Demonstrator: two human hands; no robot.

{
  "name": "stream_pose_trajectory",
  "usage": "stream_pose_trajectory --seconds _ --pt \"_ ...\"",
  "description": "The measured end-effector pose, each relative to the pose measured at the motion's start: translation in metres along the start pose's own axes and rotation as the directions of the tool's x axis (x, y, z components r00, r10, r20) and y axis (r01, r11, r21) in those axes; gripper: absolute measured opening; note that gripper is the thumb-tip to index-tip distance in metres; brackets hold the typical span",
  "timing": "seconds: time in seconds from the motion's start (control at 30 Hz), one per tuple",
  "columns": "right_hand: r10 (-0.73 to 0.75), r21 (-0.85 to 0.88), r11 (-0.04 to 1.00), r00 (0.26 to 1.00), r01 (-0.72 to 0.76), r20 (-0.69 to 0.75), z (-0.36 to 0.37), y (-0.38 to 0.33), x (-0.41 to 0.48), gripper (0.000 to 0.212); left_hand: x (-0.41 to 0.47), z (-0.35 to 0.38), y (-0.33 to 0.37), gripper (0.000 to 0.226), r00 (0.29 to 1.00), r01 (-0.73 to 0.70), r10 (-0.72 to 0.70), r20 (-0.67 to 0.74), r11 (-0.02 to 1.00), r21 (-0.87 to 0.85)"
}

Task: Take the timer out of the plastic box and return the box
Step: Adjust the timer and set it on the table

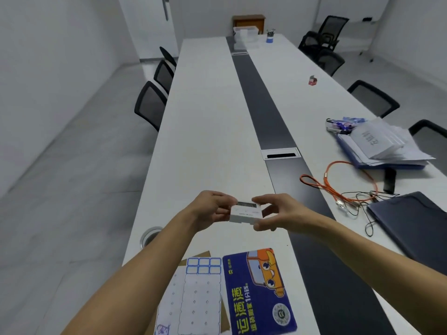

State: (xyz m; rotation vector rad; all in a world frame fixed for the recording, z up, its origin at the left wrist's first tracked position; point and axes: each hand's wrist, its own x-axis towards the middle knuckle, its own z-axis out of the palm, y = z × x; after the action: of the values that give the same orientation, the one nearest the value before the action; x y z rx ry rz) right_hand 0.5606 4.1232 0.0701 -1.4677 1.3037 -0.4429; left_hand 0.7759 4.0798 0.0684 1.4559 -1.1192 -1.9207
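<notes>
A small white timer [245,212] with a dark display strip along its top is held above the long white table [205,122]. My left hand [212,209] grips its left end. My right hand [278,211] pinches its right end, thumb beneath and fingers on top. Clear plastic boxes [245,35] are stacked at the far end of the table, in front of a small wooden cabinet [249,21].
A blue printed card [258,291] and label sheets [200,296] lie near me. Orange cable [338,187], a dark folder [416,221] and a paper stack [384,143] sit to the right. A blue pen cup [270,37] stands far off. Black chairs line both sides.
</notes>
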Motion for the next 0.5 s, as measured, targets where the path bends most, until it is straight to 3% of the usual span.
stream_pose_trajectory --seconds 0.1,0.17,0.3,0.37,0.5 --pt "0.012 0.004 1.000 1.000 -0.012 0.017 -0.008 0.005 0.000 0.055 -0.003 0.008 -0.001 0.022 1.000 -0.012 0.011 0.011 0.999 0.040" --pt "0.080 0.190 0.979 0.997 -0.080 0.006 -0.012 0.010 -0.001 0.045 -0.005 0.013 -0.002 0.022 0.998 -0.053 0.052 0.030 0.998 0.019" --pt "0.206 0.570 0.791 0.974 -0.224 0.097 -0.016 0.015 -0.003 0.046 -0.006 0.014 -0.001 0.035 0.985 -0.137 0.134 0.104 0.990 0.021" --pt "0.223 0.615 0.749 0.968 -0.246 0.115 -0.015 0.014 -0.002 0.045 -0.006 0.016 -0.001 0.038 0.978 -0.185 0.174 0.117 0.979 0.091" --pt "0.240 0.598 0.764 0.967 -0.243 0.086 -0.013 0.013 -0.001 0.046 -0.004 0.024 0.001 0.039 0.968 -0.250 0.243 0.062 0.947 0.199"
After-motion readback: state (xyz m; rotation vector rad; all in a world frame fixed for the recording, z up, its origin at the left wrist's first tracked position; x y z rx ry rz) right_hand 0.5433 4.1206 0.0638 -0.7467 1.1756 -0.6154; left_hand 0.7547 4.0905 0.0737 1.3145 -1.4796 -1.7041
